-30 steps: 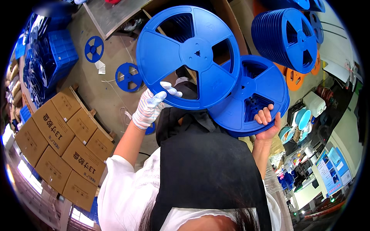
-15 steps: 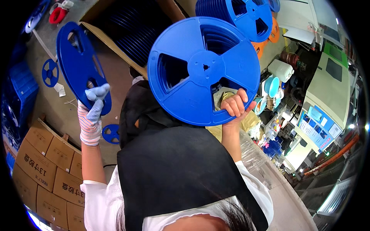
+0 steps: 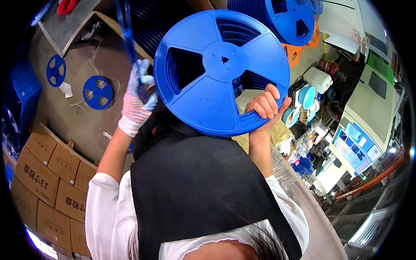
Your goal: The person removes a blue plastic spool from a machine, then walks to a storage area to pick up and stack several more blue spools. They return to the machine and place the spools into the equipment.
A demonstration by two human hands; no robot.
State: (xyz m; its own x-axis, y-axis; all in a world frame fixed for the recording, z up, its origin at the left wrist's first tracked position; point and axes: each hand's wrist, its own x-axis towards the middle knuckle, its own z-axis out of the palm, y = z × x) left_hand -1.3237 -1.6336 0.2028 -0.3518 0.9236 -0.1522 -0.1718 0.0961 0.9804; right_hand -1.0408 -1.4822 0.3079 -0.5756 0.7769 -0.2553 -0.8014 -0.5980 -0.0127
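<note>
The bare right hand (image 3: 265,108) is wrapped over the lower right rim of a stack of big blue reels (image 3: 222,71), fingers curled onto the front face and thumb behind, so the whole stack hangs off one edge pinch. The stack sits up in front of the person's chest, tilted so its face looks back at the camera. That's the sketchy part: several flanges show through the cutouts, and if the pinch only really catches the front ones, the back ones could fan out and drop.

The gloved left hand (image 3: 135,104) is just left of the stack, closed around the rim of a single reel (image 3: 128,32) that's turned edge-on, so it reads as a thin blue blade rising toward the open cardboard box (image 3: 143,26) above and left of the stack. Held that low on the rim, the reel has a lot of leverage on the fingers and the glove fabric could let it slip or twist. The two rims are also near each other, so a swing could knock the stack.

Below left of the stack, two small blue reels (image 3: 97,92) lie on the floor, with brown cartons (image 3: 47,173) stacked farther down. A dropped reel would land among those. Right of the stack there's a cluttered bench (image 3: 316,108) with tubs, close enough to catch a stray one.
</note>
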